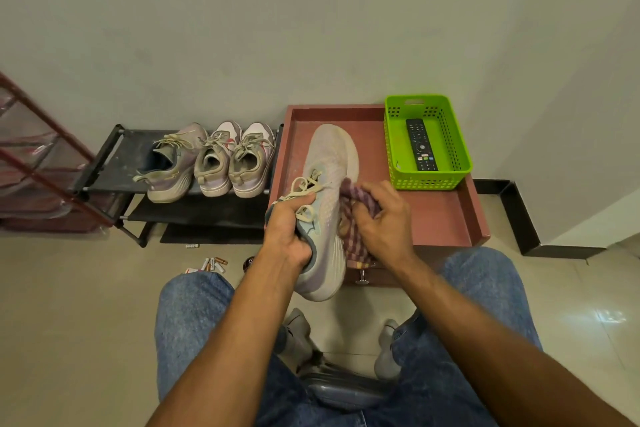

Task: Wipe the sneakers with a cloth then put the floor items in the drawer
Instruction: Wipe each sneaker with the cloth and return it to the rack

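sneaker (329, 184) pale grey-lilac, scuffed; beige laces; checked cloth (353, 218) against side.

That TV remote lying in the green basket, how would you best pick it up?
Come straight down from above: the basket is open-topped with walls all round. The remote lies flat, buttons up, with bare floor along both long edges, so pinch those edges near its middle.

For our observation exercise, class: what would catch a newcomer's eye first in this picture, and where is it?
Centre stage, the left hand grips a pale grey lace-up sneaker while the right hand presses a striped purple cloth against its side, above an open reddish-brown drawer. At the drawer's far right corner stands a bright green plastic basket holding a black remote control.
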